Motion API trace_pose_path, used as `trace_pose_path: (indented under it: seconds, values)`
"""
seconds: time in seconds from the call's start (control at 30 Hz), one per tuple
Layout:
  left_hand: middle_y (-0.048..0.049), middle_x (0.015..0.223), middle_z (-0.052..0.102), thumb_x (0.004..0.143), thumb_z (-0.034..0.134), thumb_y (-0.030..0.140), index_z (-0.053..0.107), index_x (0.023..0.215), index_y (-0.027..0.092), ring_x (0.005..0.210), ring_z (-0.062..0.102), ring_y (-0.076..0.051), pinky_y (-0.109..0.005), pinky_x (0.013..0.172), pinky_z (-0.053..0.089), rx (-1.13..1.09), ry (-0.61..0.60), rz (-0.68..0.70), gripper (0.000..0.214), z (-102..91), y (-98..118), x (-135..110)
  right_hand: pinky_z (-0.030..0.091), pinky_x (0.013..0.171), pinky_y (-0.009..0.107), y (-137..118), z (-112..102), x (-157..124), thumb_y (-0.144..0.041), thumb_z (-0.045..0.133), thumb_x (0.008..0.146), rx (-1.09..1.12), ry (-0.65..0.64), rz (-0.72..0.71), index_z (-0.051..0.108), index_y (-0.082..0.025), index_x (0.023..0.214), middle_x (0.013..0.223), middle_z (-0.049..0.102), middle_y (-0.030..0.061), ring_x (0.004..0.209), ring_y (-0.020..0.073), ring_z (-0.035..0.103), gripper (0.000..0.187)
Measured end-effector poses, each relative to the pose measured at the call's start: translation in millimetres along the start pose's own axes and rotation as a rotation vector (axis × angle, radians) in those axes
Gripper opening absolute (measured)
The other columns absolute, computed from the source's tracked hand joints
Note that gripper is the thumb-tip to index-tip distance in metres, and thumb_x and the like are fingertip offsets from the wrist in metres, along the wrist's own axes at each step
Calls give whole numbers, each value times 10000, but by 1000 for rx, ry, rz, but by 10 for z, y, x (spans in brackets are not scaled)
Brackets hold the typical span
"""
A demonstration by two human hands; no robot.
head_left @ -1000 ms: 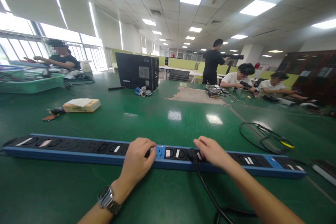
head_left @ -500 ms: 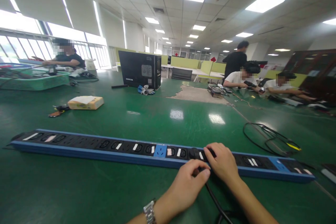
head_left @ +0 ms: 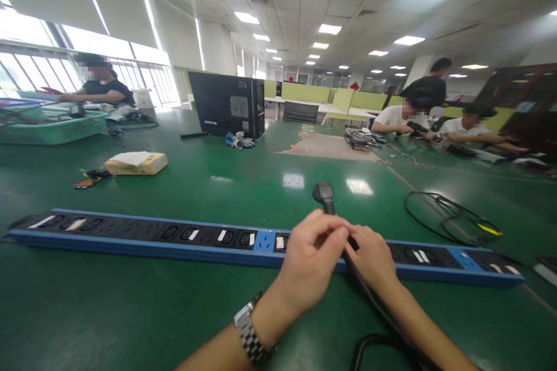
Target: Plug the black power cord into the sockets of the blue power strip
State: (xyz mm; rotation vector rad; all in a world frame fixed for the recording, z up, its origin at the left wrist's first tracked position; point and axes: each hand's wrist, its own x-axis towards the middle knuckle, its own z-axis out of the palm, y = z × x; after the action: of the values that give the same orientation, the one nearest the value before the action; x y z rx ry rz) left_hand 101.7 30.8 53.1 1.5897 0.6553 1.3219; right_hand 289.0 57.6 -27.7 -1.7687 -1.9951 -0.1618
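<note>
A long blue and black power strip lies across the green table in front of me. My left hand, with a metal watch on the wrist, is closed round a black power cable just below its plug. The plug is lifted clear of the strip and points up. My right hand rests on the strip beside the left hand, fingers curled on the strip; the cable runs down past it toward me.
A coiled black cable lies to the right. A tissue box, a black computer case and a green basket stand further back. Several people sit or stand at the left and far right.
My left hand moved from the strip's middle to the cable, took hold of it and pulled the plug up out of its socket. The right hand stayed on the strip.
</note>
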Motion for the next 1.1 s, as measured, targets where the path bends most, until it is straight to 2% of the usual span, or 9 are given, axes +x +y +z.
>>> trace_pose_path:
  seconds: [0.07, 0.13, 0.27, 0.37, 0.5, 0.63, 0.73, 0.93, 1.1]
  values:
    - [-3, 708, 560, 862, 520, 266, 631, 831, 178, 651, 540, -133, -259, 636, 438, -143, 94, -62, 146, -136, 68, 102, 335, 734, 303, 4, 0, -6, -376, 449, 888, 7, 16, 7, 633, -227, 841, 843, 653, 19, 828, 188, 547, 241]
    - [20, 632, 534, 847, 528, 255, 561, 746, 180, 589, 521, -120, -247, 599, 435, -245, 192, -114, 130, -360, 50, 89, 337, 738, 301, 3, -1, -8, -383, 452, 888, 18, 28, 9, 635, -229, 842, 839, 654, 13, 824, 181, 547, 244]
    - [53, 540, 412, 837, 546, 300, 421, 572, 183, 467, 427, -91, -230, 479, 399, -374, 327, -260, 316, -887, -113, -217, 336, 738, 300, -16, 0, -2, -377, 466, 881, 9, 47, 3, 637, -225, 839, 833, 656, 12, 825, 178, 547, 232]
    - [61, 524, 383, 817, 586, 349, 411, 556, 177, 420, 372, -70, -210, 417, 360, -378, 312, -424, 358, -1093, -236, -434, 335, 734, 299, -33, 5, 0, -369, 475, 875, -6, 58, 12, 636, -225, 836, 827, 654, 11, 822, 177, 546, 220]
    - [59, 527, 405, 766, 630, 424, 433, 566, 174, 395, 364, -60, -193, 370, 325, -294, 280, -493, 376, -1057, -354, -494, 335, 738, 300, -39, 5, -9, -365, 477, 875, -7, 67, 18, 636, -223, 839, 832, 654, 14, 824, 177, 547, 216]
    - [64, 510, 396, 733, 619, 503, 431, 573, 183, 374, 319, -53, -176, 334, 259, -142, 359, -503, 404, -999, -423, -475, 333, 735, 300, -44, -4, -11, -365, 470, 878, -6, 59, 14, 628, -223, 829, 825, 652, 11, 820, 178, 545, 218]
    - [72, 489, 360, 747, 576, 536, 419, 573, 190, 375, 270, -53, -177, 345, 208, -4, 364, -527, 419, -1009, -424, -502, 333, 730, 299, -51, -3, -7, -366, 469, 879, -7, 61, 14, 627, -223, 832, 822, 651, 11, 815, 177, 544, 218]
    - [50, 500, 353, 803, 472, 501, 394, 529, 195, 477, 355, -106, -226, 464, 276, 471, 226, -416, 418, -1021, -278, -483, 333, 732, 299, -48, 5, -11, -365, 467, 878, -14, 66, 16, 632, -221, 832, 825, 653, 17, 818, 178, 544, 224]
    - [39, 537, 346, 814, 389, 472, 338, 532, 205, 551, 371, -134, -252, 546, 282, 707, 80, -385, 392, -1039, -192, -379, 331, 730, 299, -51, 0, -12, -359, 473, 876, -10, 68, 25, 629, -221, 835, 825, 652, 14, 822, 176, 544, 212]
